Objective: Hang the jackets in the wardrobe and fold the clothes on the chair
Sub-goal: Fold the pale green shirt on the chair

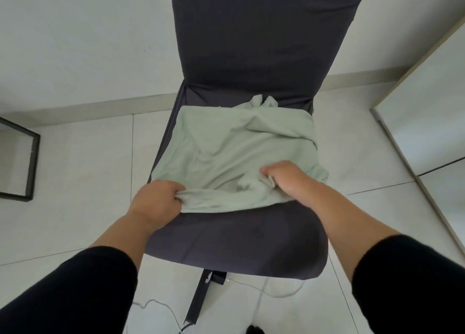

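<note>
Shirt [226, 152], pale green, lies spread on the chair [241, 238] seat, its far edge rumpled against the backrest. My left hand [157, 199] pinches the near hem at its left corner; my right hand [286, 176] grips a bunched fold near the right side

1. White tiled floor [95, 187]: large pale tiles with thin grout lines, extending to both sides.
2. White wall [83, 39]: meets the floor at the far side.
3. Beige skirting board [100, 109]: runs along the base of the wall.
4. Black metal frame [30, 167]: stands on the floor at the left edge, partly cut off.
5. White cable [281, 292]: lies loosely curved on the tiles at the near side.
6. White panel with beige edge [425, 102]: occupies the right side; its function cannot be determined.
</note>
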Motion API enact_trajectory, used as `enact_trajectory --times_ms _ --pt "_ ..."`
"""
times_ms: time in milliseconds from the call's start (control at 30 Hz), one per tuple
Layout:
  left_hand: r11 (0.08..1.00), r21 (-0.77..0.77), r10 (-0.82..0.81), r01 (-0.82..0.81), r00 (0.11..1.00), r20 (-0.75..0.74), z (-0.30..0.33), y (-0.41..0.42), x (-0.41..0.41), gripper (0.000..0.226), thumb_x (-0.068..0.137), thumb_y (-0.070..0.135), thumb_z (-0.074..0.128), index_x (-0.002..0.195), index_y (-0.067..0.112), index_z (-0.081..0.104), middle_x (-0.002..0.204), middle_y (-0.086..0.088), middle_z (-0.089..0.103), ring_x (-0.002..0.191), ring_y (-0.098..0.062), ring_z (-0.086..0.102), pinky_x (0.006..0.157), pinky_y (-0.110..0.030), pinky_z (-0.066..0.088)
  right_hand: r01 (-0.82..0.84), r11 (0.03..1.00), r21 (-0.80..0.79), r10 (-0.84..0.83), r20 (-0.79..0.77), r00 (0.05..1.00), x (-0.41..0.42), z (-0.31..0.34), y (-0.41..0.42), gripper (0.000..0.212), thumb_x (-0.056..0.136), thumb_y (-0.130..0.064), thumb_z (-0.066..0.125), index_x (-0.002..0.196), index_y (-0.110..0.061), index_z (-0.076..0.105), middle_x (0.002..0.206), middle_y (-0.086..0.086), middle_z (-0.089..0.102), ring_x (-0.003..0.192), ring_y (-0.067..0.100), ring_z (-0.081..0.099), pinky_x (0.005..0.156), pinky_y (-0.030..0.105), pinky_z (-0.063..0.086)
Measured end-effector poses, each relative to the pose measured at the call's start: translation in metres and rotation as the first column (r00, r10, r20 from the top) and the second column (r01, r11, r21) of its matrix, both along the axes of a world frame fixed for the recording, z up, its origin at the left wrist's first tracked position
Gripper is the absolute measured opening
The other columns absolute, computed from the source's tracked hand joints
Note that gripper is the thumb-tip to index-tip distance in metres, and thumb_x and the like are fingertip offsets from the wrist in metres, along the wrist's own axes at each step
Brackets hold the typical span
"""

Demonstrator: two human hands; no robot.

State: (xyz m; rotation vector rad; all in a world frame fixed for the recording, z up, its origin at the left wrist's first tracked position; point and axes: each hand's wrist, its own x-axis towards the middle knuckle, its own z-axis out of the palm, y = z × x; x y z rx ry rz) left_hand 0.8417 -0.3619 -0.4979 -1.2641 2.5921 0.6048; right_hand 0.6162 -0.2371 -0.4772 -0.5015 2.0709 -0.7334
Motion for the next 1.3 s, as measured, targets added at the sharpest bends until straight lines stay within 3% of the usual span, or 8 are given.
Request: enact_trajectory --times_ms 133,200,333,600,700,900,1200,1300 --pt "0.965 0.019 0.255 -0.260 0.926 -0.278 -0.003 -0.014 0.002 0.009 0.090 0.029 0.049 0.088 0.024 0.057 0.077 -0.003 0.063 0.076 -0.028 0.058 0.062 -0.032 0.041 0.381 0.881 -0.282 -0.318 0.244 0.916 -0.017 0.014 -0.036 0.031 0.098 -0.040 0.040 0.084 -0.018 0.056 0.087 0.003 0.058 0.083 0.020 0.053 0.084 0.029 0.042" --pt "0.944 0.016 0.318 -0.330 0.894 -0.316 -0.008 -0.017 -0.003 0.022 0.095 0.037 0.044 0.087 0.019 0.054 0.077 -0.005 0.061 0.074 -0.028 0.055 0.062 -0.032 0.039 0.137 0.953 -0.269 -0.127 0.055 0.990 -0.014 0.001 -0.042 0.026 0.097 -0.049 0.032 0.102 -0.030 0.050 0.106 -0.002 0.051 0.101 0.018 0.049 0.093 0.032 0.037" --pt "0.931 -0.007 0.352 -0.366 0.900 -0.257 -0.019 -0.017 -0.009 0.030 0.099 0.039 0.035 0.092 0.015 0.051 0.085 -0.008 0.059 0.077 -0.028 0.052 0.066 -0.033 0.038 -0.133 0.970 0.203 0.198 -0.347 0.917 -0.001 -0.033 -0.032 0.051 0.093 -0.045 0.042 0.138 -0.021 0.035 0.127 0.004 0.053 0.117 0.028 0.052 0.099 0.042 0.041" --pt "0.903 -0.226 0.297 -0.366 0.911 -0.288 -0.004 -0.044 -0.016 0.028 0.102 0.041 0.024 0.101 0.021 0.043 0.078 -0.003 0.051 0.070 -0.024 0.044 0.060 -0.034 0.031 -0.105 0.990 -0.091 0.044 -0.516 0.856 -0.006 -0.028 -0.056 0.023 0.100 -0.039 0.031 0.110 -0.024 0.045 0.102 0.007 0.058 0.104 0.031 0.055 0.085 0.040 0.039" --pt "0.930 -0.081 0.343 -0.358 0.926 -0.154 -0.019 -0.053 -0.010 0.027 0.100 0.043 0.031 0.104 0.023 0.048 0.090 -0.005 0.061 0.077 -0.024 0.051 0.064 -0.035 0.037 -0.172 0.950 0.261 0.281 -0.474 0.834 -0.004 -0.033 -0.054 0.045 0.098 -0.040 0.032 0.142 -0.029 0.027 0.137 0.005 0.046 0.124 0.031 0.042 0.098 0.046 0.031" --pt "0.873 -0.014 0.470 -0.488 0.849 -0.240 -0.037 -0.025 0.005 0.036 0.096 0.048 0.039 0.115 0.018 0.049 0.116 -0.007 0.047 0.106 -0.029 0.049 0.077 -0.038 0.038 -0.178 0.954 0.242 0.300 -0.819 0.489 0.032 -0.058 -0.026 0.052 0.090 -0.024 0.050 0.140 -0.020 0.036 0.134 0.012 0.039 0.122 0.032 0.036 0.112 0.050 0.021" --pt "0.805 0.075 0.573 -0.589 0.738 -0.355 -0.039 0.004 0.021 0.024 0.097 0.041 0.039 0.111 0.024 0.049 0.100 -0.006 0.055 0.092 -0.027 0.053 0.069 -0.033 0.037 -0.490 0.860 0.144 0.327 -0.892 0.312 0.081 -0.068 -0.007 0.027 0.079 -0.035 0.058 0.103 -0.022 0.058 0.098 0.000 0.054 0.087 0.024 0.052 0.075 0.038 0.040" --pt "0.655 0.324 0.748 -0.683 0.526 -0.405 -0.035 -0.005 0.021 0.020 0.097 0.033 0.042 0.091 0.019 0.055 0.091 -0.002 0.060 0.088 -0.027 0.057 0.069 -0.030 0.039 -0.379 0.900 0.214 0.339 -0.891 0.302 0.071 -0.065 -0.006 0.017 0.078 -0.020 0.064 0.095 -0.020 0.060 0.088 0.001 0.056 0.079 0.025 0.053 0.067 0.037 0.037"
